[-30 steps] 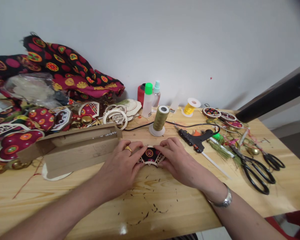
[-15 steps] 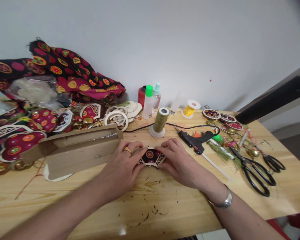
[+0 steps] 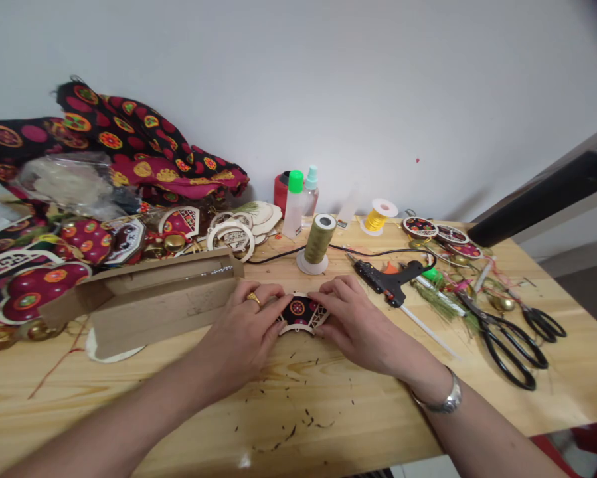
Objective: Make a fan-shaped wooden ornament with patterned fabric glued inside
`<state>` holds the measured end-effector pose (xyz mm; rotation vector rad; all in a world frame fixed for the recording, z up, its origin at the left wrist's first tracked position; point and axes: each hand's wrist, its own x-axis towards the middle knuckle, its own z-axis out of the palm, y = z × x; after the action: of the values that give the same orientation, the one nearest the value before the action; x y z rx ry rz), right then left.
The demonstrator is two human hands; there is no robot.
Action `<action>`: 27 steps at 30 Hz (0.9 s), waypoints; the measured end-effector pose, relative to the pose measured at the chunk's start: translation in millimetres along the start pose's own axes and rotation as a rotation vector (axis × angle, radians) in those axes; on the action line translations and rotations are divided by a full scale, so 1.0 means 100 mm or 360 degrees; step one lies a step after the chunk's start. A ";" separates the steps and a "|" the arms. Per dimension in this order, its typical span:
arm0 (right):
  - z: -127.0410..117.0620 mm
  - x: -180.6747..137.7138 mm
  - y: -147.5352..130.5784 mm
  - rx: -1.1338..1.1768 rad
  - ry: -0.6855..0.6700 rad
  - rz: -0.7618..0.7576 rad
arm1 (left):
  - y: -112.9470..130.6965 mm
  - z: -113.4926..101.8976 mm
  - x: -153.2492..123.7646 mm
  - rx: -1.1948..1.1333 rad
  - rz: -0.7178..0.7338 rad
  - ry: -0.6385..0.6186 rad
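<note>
A fan-shaped ornament (image 3: 298,311), faced with dark patterned cloth and edged with a pale frame, is held low over the middle of the table (image 3: 188,425), between the two hands. Its left end is pinched between the thumb and fingers of the left hand (image 3: 243,332), on which a gold ring (image 3: 253,300) is worn; its right end is grasped in the same way by the right hand (image 3: 360,325), above whose wrist a silver bracelet (image 3: 451,396) is seen. Whether the table is touched by the ornament cannot be told. Just beyond the hands, a spool of olive thread (image 3: 319,240) is stood upright. An open cardboard box (image 3: 163,318) is set near the left hand, with a pile of patterned cloth (image 3: 143,129) heaped farther back. To the right of the olive spool, a black glue gun (image 3: 392,284) is laid on its side, with a white glue stick (image 3: 430,333) stretched out from it. Farther right, black-handled scissors (image 3: 510,362) are placed. Small dark scraps (image 3: 291,430) are scattered on the near part of the table.
</note>
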<state>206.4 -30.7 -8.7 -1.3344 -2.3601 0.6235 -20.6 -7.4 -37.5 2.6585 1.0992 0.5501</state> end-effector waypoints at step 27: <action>-0.01 -0.04 -0.05 -0.0168 0.0987 -0.0383 | 0.01 -0.19 0.00 -0.0282 0.0122 0.0652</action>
<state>205.3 -36.7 -5.8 -1.0586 -2.0024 0.0006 -27.7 -7.6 -20.0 2.5026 0.9889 1.1889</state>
